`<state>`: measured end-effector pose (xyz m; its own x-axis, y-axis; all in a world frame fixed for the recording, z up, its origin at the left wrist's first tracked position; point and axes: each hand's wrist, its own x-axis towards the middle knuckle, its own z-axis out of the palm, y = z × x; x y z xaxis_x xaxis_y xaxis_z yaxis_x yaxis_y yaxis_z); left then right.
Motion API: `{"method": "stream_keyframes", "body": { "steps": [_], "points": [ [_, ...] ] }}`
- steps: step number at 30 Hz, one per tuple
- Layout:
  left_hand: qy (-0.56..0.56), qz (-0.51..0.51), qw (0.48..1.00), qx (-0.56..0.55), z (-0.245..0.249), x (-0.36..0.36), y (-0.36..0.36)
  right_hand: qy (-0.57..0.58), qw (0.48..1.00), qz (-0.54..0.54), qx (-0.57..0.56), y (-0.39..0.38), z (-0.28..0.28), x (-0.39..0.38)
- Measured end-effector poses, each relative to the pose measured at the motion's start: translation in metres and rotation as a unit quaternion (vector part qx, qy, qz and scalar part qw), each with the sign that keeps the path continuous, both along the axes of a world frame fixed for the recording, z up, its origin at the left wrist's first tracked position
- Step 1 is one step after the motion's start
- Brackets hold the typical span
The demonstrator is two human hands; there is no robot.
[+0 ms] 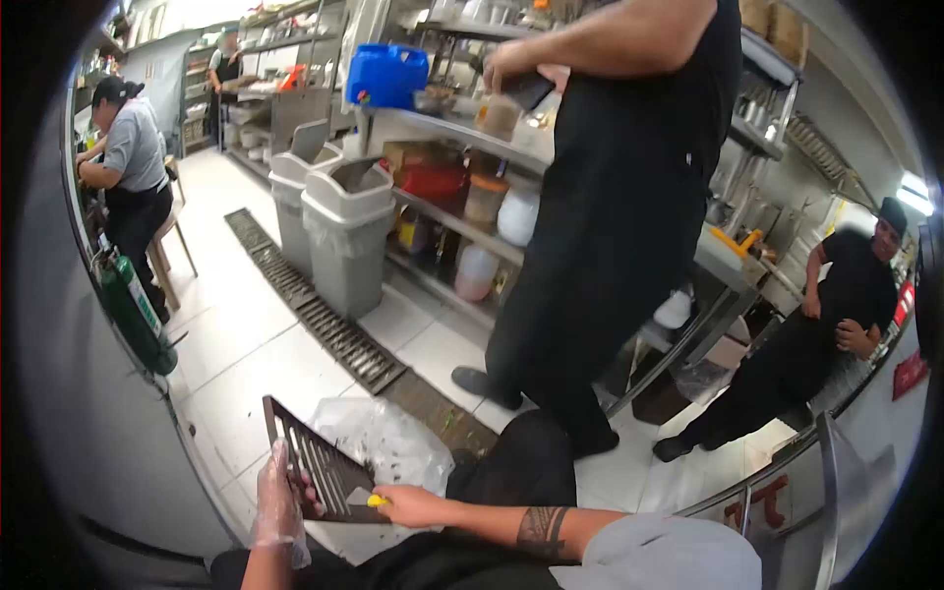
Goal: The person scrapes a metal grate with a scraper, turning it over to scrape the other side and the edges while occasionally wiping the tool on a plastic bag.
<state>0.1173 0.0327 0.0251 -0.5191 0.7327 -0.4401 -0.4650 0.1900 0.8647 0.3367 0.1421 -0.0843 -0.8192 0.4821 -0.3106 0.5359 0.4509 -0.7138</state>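
slotted grate point(329, 462) stands tilted between your two hands, its long axis seeming to run from the upper left down toward your right wrist. your gloved left hand point(278, 501) is nearer, fingers curled around its left edge. your right hand point(411, 506) sits off its lower right, closed around a yellow-handled scraper point(376, 501); the blade points left at the slots, though you can't tell whether it touches. beside your right forearm, your raised knee point(521, 457) limits the room on that side. just beyond the grate, a clear plastic bag point(379, 433) flecked with dark bits lies on the tiles, close behind the upper edge. past it runs the floor drain channel point(324, 320), then a grey waste bin point(346, 256). a person in black point(629, 216) stands ahead to your right, by the steel shelving; farther back sits a blue jug point(386, 74).
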Motion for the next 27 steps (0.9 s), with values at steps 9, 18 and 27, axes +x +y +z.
{"method": "stream_keyframes", "body": {
  "steps": [9,18,27],
  "points": [
    [-0.038,0.04,0.997,-0.045,0.008,-0.019,0.006,0.13,0.99,-0.041,-0.035,-0.003,-0.091,0.002],
    [0.003,0.014,0.996,-0.086,-0.033,-0.009,0.005,0.152,0.932,-0.192,-0.268,-0.041,-0.058,0.013],
    [0.072,-0.02,0.992,-0.103,-0.008,-0.011,0.011,0.176,0.956,-0.191,-0.139,0.03,-0.046,-0.092]
  ]
}}
